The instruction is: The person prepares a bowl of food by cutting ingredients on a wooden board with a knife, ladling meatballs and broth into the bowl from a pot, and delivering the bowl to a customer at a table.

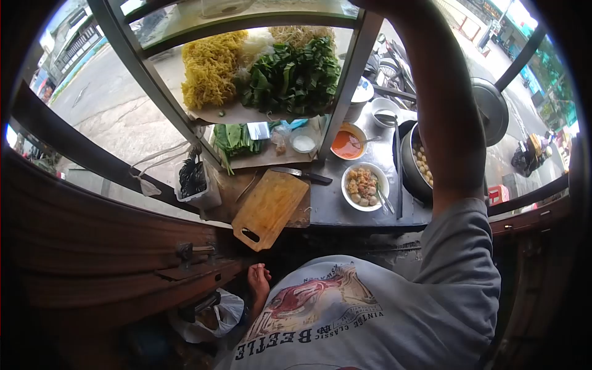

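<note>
My left hand point(259, 279) hangs low beside my shirt, its fingers curled in with nothing visible in them. Nearest to it is a wooden cutting board point(271, 203) with a handle slot, lying on the counter edge. My right arm stretches up past the pot, and the little of my right hand point(370, 4) that shows is at the top edge by the glass case frame; its fingers are cut off. Below that arm stands a white bowl point(364, 185) of meatballs and chopped topping, with a spoon in it. A knife point(302, 176) lies behind the board.
The case shelf bears yellow noodles point(213, 68) and cut greens point(293, 74). An orange sauce bowl point(346, 143) stands behind the meatball bowl. At the right is a pot point(419, 163) of meatballs, with a round lid point(491, 111) beyond. A plastic bag point(213, 317) hangs lower left.
</note>
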Available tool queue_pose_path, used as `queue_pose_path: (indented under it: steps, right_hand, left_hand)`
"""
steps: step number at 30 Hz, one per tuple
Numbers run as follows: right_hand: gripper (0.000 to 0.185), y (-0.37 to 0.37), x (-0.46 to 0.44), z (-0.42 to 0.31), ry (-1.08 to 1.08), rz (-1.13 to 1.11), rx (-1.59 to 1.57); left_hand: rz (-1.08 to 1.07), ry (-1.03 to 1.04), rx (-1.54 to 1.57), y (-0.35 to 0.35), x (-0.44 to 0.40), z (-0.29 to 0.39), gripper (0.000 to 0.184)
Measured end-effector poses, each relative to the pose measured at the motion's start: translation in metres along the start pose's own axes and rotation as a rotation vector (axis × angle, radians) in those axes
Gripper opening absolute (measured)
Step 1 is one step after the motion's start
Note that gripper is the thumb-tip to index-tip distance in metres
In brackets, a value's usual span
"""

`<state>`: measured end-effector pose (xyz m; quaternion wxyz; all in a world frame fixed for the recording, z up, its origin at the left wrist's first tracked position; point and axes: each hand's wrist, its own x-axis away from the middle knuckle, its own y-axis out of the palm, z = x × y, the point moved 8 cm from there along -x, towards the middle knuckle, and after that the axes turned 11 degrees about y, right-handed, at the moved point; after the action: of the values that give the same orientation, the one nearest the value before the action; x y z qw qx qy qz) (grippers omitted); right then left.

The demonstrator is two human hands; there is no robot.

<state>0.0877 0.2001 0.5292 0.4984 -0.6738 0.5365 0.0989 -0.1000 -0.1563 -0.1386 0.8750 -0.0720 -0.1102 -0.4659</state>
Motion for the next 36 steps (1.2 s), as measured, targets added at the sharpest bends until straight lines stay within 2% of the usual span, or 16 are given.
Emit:
queue_pose_path:
  steps: [2,3,4,5,7,9,11,19,24,29,36]
  right_hand:
    - [0.026,0.015,0.090,0.057,0.039,-0.111,0.233]
    - [0.011,0.027,0.123,0.075,0.095,-0.205,0.115]
    - [0.010,0.040,0.165,0.112,0.179,-0.235,0.150]
    - [0.013,0.052,0.207,0.155,0.390,-0.331,0.165]
    - [0.016,0.071,0.294,0.214,0.624,-0.463,0.199]
    - [0.019,0.084,0.365,0.242,0.758,-0.493,0.296]
    - [0.019,0.089,0.409,0.262,0.789,-0.425,0.307]
    - [0.018,0.051,0.413,0.320,0.753,-0.184,0.516]
    - [0.018,0.057,0.419,0.342,0.749,-0.261,0.544]
    - [0.021,0.062,0.429,0.350,0.851,-0.367,0.557]
    - [0.021,0.050,0.447,0.342,0.886,-0.333,0.490]
  left_hand:
    - [-0.032,0.022,-0.034,0.000,0.001,-0.006,0.020]
    - [-0.061,0.023,-0.043,0.005,0.001,-0.004,0.020]
    - [-0.084,0.022,-0.051,0.008,0.005,-0.002,0.020]
    - [-0.102,0.022,-0.059,0.011,0.009,0.000,0.019]
    - [-0.154,0.025,-0.130,0.020,0.013,0.006,0.018]
    - [-0.186,0.003,-0.199,0.033,0.016,0.018,0.018]
    - [-0.222,0.024,-0.232,0.047,0.017,0.026,0.018]
    - [-0.258,0.091,-0.232,0.091,0.019,0.047,0.016]
    - [-0.251,0.071,-0.206,0.099,0.029,0.033,0.015]
    - [-0.275,0.134,-0.229,0.123,0.025,0.056,0.015]
    - [-0.392,0.191,-0.110,0.207,-0.012,0.095,0.017]
